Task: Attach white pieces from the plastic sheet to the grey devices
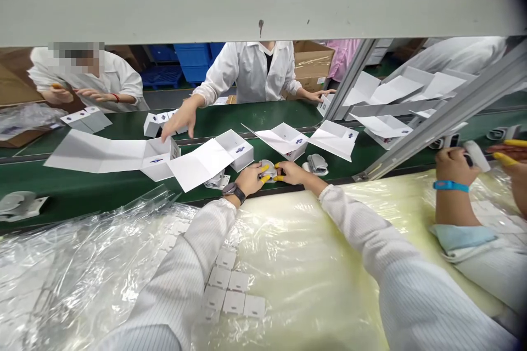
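At the near edge of the green conveyor, my left hand [251, 178] and my right hand [289, 172] hold a small grey-white device [268, 171] between them. Yellow covers wrap some fingertips of both hands. My fingers are closed on the device from its left and right sides. Just beyond it stands an open white box [241, 151]. A similar grey device [317, 164] lies on the belt to the right, and another [217, 179] sits partly behind my left hand.
More open white boxes [284, 140] line the green belt [102, 184]. A person's hand [181, 119] reaches over it from across. Plastic film [296, 263] covers the near surface, with small white cards [234, 301]. A metal post [411, 142] slants at right, near another person's hands [455, 170].
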`<move>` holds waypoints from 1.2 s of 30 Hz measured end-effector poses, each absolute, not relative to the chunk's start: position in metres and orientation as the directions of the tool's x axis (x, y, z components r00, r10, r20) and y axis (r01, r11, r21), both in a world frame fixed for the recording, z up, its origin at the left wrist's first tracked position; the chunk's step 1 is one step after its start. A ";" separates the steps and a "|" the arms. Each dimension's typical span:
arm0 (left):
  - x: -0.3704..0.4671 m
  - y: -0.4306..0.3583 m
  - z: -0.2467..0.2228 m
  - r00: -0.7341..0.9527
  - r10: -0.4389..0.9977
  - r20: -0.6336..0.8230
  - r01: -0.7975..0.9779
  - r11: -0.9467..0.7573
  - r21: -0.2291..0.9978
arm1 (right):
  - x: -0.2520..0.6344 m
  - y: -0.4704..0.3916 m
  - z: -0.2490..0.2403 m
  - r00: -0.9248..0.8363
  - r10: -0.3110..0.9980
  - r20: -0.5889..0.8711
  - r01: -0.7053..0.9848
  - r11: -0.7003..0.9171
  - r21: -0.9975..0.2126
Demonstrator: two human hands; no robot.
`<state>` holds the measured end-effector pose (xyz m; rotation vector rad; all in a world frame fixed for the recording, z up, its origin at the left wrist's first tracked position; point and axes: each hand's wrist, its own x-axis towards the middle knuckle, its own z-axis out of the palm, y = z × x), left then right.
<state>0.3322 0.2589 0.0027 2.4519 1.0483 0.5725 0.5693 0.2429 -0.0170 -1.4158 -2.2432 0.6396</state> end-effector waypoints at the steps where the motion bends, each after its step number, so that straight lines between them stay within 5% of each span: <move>1: 0.334 0.259 0.002 0.632 0.747 0.209 0.572 -0.631 0.524 | 0.571 0.242 -0.020 -0.369 0.925 0.086 0.707 0.340 -0.620; 5: 0.339 0.257 0.002 0.650 0.733 0.201 0.538 -0.631 0.559 | 0.573 0.243 -0.028 -0.220 0.975 0.015 0.600 0.147 -0.786; 12: 0.347 0.244 0.024 0.703 0.692 0.167 0.503 -0.648 0.572 | 0.582 0.232 -0.012 0.022 1.000 0.017 0.631 0.000 -0.775; 17: 0.273 0.174 0.050 0.739 0.641 0.210 0.363 -0.640 0.677 | 0.542 0.128 -0.003 0.391 0.875 0.284 0.658 -0.050 -0.752; 20: 0.216 0.112 0.055 0.840 0.540 0.048 0.331 -0.581 0.744 | 0.483 0.040 0.003 -0.211 0.957 0.199 0.553 0.285 -0.783; 23: 0.184 0.068 0.049 0.874 0.486 -0.006 0.349 -0.618 0.705 | 0.428 -0.013 0.008 -0.566 0.823 0.053 0.518 0.405 -0.753; 31: 0.181 0.055 0.034 0.908 0.419 0.016 0.342 -0.761 0.552 | 0.391 -0.020 0.008 -0.616 0.766 -0.185 0.741 0.482 -0.468; 36: 0.178 0.056 0.032 0.909 0.416 0.018 0.345 -0.778 0.526 | 0.397 -0.019 0.021 -0.661 0.727 -0.188 0.661 0.445 -0.604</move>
